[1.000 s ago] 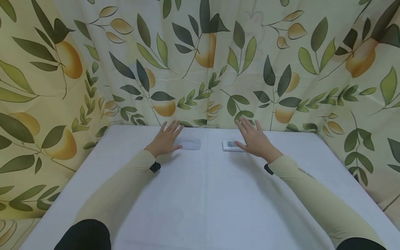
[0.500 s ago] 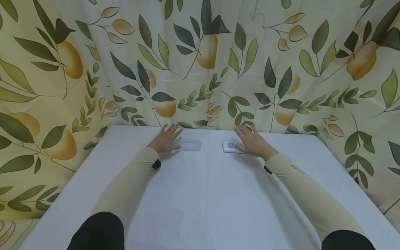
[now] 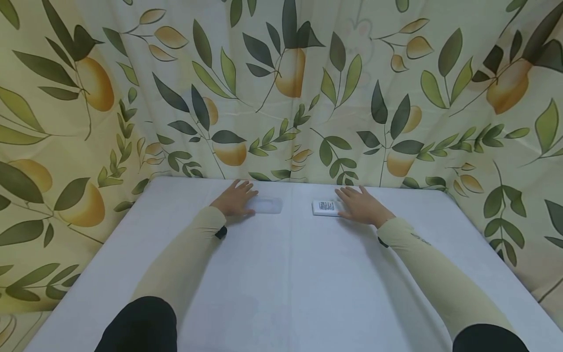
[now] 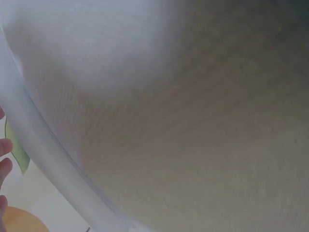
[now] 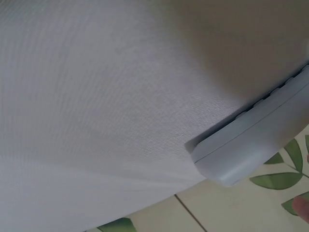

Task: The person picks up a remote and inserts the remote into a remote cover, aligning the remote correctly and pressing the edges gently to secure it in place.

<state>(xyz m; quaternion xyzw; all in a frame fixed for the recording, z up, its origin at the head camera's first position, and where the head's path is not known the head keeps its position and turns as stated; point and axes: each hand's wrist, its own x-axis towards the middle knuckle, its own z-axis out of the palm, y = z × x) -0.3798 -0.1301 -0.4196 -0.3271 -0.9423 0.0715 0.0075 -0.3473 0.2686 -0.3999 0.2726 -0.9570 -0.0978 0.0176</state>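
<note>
On the far part of the white table lie two slim things. To the left is a clear, see-through tray-like cover (image 3: 269, 205), its left end hidden by my left hand (image 3: 235, 199). The fingers there are spread, with the thumb at the cover's near edge. A white remote control (image 3: 325, 208) lies to the right, a printed label on its upper side. In the right wrist view the remote control (image 5: 256, 130) shows a row of buttons along its table-facing side. My right hand (image 3: 362, 205) is over its right end, fingers spread. Contact is hard to tell for both hands.
The white tabletop (image 3: 281, 283) ends just beyond the hands at its back edge. Behind and beside it hangs a curtain (image 3: 272, 122) printed with fruit and leaves. A black band shows at each wrist.
Both hands have come down lower, closer to the tabletop, and the right hand has shifted slightly right, uncovering more of the label. The cover and the remote control have stayed in place.
</note>
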